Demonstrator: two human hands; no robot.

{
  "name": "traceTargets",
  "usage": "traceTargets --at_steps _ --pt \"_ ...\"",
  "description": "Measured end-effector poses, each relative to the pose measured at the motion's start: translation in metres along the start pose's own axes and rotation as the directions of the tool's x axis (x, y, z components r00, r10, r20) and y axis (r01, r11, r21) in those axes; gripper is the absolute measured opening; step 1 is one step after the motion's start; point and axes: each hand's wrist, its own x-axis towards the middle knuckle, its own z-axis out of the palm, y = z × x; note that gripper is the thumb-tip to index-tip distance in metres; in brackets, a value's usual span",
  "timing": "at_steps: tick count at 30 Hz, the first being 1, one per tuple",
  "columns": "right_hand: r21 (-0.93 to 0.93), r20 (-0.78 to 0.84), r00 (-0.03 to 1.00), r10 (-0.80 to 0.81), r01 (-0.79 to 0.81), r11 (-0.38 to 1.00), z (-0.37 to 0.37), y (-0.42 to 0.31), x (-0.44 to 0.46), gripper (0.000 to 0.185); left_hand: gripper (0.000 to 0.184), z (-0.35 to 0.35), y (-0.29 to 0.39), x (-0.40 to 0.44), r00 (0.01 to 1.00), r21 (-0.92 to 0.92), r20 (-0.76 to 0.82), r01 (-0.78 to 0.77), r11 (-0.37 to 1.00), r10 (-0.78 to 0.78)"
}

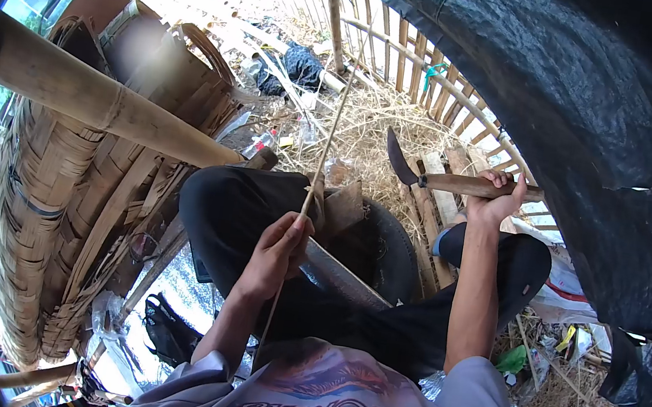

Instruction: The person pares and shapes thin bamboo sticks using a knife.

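Note:
My left hand (pixel 278 255), fingers closed, grips a long thin bamboo strip (pixel 328 142). The strip runs from the top of the view, past my left thigh, down to my shirt. Out to the right, my right hand (pixel 496 201) is wrapped round the wooden handle of a curved knife (pixel 446 182). Its dark hooked blade points up and to the left, well apart from the strip. Between my bent legs are a wooden block (pixel 344 208) and a black round object like a tyre (pixel 401 255).
Stacked woven bamboo baskets (pixel 39 223) stand at left behind a thick bamboo pole (pixel 108 105). Straw (pixel 394 126) and a plastic bottle (pixel 261 142) lie ahead. A bamboo fence (pixel 459 97) and a black tarp (pixel 592 123) close off the right.

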Motion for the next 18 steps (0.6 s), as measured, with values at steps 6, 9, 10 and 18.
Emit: traceTargets --at_steps 6,9,10,18 --pt "-0.007 0.002 1.0 0.03 -0.03 1.0 0.004 0.005 -0.003 0.031 0.026 -0.003 0.073 -0.002 0.941 0.173 -0.162 -0.269 0.948 0.296" --pt "-0.042 0.023 0.999 0.024 -0.023 0.999 0.009 0.008 -0.008 0.031 0.025 -0.006 0.118 0.02 0.912 0.184 -0.14 -0.357 0.916 0.384" --pt "-0.051 0.027 0.999 0.021 -0.02 0.998 0.009 0.009 -0.008 0.032 0.024 -0.008 0.133 0.028 0.908 0.199 -0.108 -0.379 0.904 0.404" --pt "-0.054 0.032 0.999 0.042 -0.041 0.998 0.008 0.009 -0.007 0.034 0.021 0.013 0.22 0.085 0.833 0.185 -0.124 -0.515 0.837 0.54"
